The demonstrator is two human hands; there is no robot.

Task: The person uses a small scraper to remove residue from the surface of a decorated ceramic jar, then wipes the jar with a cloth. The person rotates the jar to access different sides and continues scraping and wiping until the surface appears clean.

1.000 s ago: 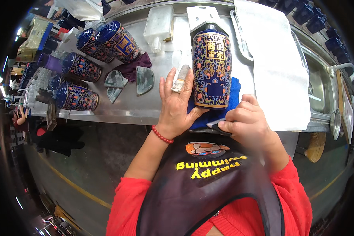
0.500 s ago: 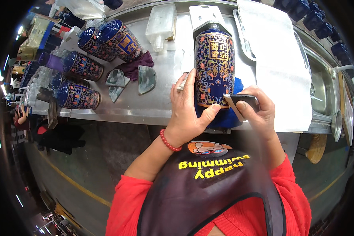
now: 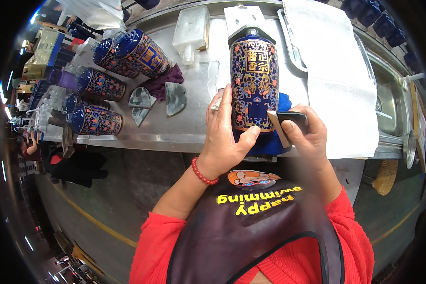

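Observation:
A dark blue bottle (image 3: 255, 87) with a colourful floral pattern and gold panels lies on its back in front of me, its neck pointing away. My left hand (image 3: 226, 130) steadies its lower left side, fingers along the wall and thumb over the base end of the front. Between thumb and fingers, my right hand (image 3: 312, 132) grips a flat scraper (image 3: 291, 119) with a black grip and a pale edge. That edge touches the bottle's lower right side, near a plain blue rectangle. Under the bottle, a blue cloth (image 3: 270, 143) shows in part.
Several similar bottles (image 3: 99, 119) stand at the left, by a purple cloth (image 3: 168, 83) and dark green-grey cut pieces (image 3: 176, 98). A clear glass bottle (image 3: 191, 31) lies behind. White sheet (image 3: 336, 90) covers the right of the metal table; a sink (image 3: 388, 106) lies beyond.
The view has shifted slightly. Both hands keep nearly the same hold, and the scraper's edge stays against the bottle's lower right side.

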